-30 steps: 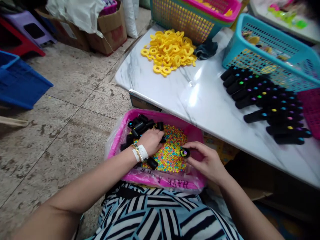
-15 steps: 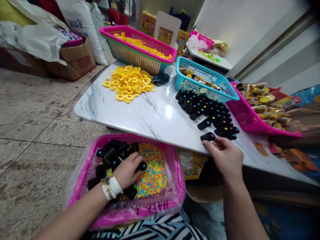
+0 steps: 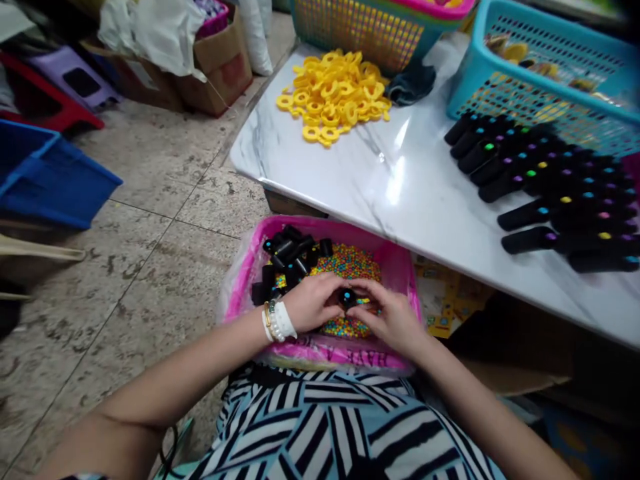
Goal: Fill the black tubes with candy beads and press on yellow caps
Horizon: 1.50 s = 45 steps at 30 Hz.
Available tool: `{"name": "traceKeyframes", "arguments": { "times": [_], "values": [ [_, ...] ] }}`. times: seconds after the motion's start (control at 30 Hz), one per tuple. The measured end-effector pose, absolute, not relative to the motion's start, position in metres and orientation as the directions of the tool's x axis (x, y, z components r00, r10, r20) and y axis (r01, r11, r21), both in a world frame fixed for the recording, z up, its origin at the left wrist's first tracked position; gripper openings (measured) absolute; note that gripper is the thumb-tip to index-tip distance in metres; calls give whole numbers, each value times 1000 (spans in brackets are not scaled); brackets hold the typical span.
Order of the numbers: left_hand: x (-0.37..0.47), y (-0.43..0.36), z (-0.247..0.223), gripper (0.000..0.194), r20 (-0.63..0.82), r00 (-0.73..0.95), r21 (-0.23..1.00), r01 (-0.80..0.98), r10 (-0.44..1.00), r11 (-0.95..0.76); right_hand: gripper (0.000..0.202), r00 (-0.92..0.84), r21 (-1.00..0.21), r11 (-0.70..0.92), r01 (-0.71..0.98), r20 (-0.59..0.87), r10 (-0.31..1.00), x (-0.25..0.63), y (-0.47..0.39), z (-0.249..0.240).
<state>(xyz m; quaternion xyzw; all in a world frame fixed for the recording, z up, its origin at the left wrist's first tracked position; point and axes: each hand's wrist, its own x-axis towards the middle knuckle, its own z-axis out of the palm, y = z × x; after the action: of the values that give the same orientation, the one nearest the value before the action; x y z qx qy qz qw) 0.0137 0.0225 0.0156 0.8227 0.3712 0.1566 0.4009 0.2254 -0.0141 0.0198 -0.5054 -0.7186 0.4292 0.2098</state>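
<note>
Over the pink basin (image 3: 235, 293), my left hand (image 3: 317, 300) grips a black cylinder (image 3: 347, 297) with a blue dot on its end. From the other side, my right hand (image 3: 390, 313) has its thumb and fingers curved around the same cylinder. Small multicoloured beads (image 3: 353, 261) fill the right part of the basin, and loose black cylinders (image 3: 287, 252) lie at its left. On the marble table (image 3: 345, 180), rows of black cylinders with coloured dots (image 3: 555, 180) lie at the right.
Yellow rings (image 3: 337, 93) are heaped on the table beside a dark cloth (image 3: 411, 85). Behind them stand a green and pink basket (image 3: 360, 30) and a blue basket (image 3: 540, 73). A blue bin (image 3: 55, 177) and a cardboard box (image 3: 220, 67) are on the floor.
My right hand has left the cylinder on the table and moved to the basin, meeting my left hand at the blue-dotted cylinder. The view has shifted down and left.
</note>
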Motion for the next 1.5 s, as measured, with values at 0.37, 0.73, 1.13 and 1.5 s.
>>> {"name": "traceKeyframes", "arguments": {
  "times": [0.37, 0.73, 1.13, 1.5],
  "values": [
    [-23, 6, 11, 33, -277, 806, 543, 581, 523, -606, 15, -758, -322, 689, 650, -334, 560, 213, 13, 14],
    [-9, 17, 8, 26, -308, 795, 533, 599, 523, -597, 37, -553, -919, -7, 395, -244, 797, 246, -1, 27],
    [-11, 14, -1, 30, -293, 716, 630, 643, 633, -436, 29, 72, -585, 226, 779, 442, 894, 268, -2, 87],
    [-6, 16, 7, 28, -195, 633, 757, 583, 750, -295, 18, 140, -353, 76, 933, 545, 826, 273, 4, 85]
  ]
}}
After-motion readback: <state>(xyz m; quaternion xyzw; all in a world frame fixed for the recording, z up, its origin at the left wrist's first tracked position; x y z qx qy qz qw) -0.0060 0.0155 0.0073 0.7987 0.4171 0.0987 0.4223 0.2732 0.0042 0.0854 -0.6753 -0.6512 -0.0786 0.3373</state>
